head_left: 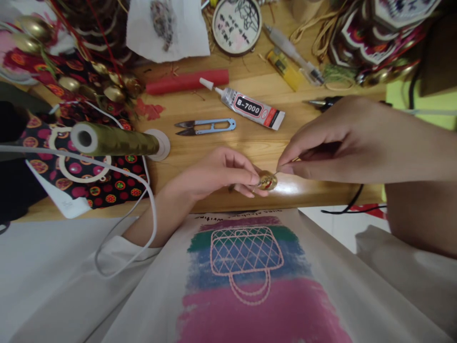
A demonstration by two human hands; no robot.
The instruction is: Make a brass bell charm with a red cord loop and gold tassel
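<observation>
Between the thumb and fingers of my left hand [224,174] is a small round gold bell [267,180], held low over the table's front edge. My right hand [342,147] is closed in a pinch just right of the bell. A thin strand seems to run from its fingertips to the bell, but it is too fine to make out. Behind my hands lie blue thread snips [207,126] and a tube of B-7000 glue [250,107]. To the left, a spool of olive thread [117,139] stands near my left wrist.
A red roll [187,82] lies behind the snips. Gold bells [69,85] hang at the left over patterned cloth [107,188]. A white cable [153,214] loops past my left forearm. A yellow lighter [283,69], a clear pen [293,52] and a round tin [237,26] sit farther back.
</observation>
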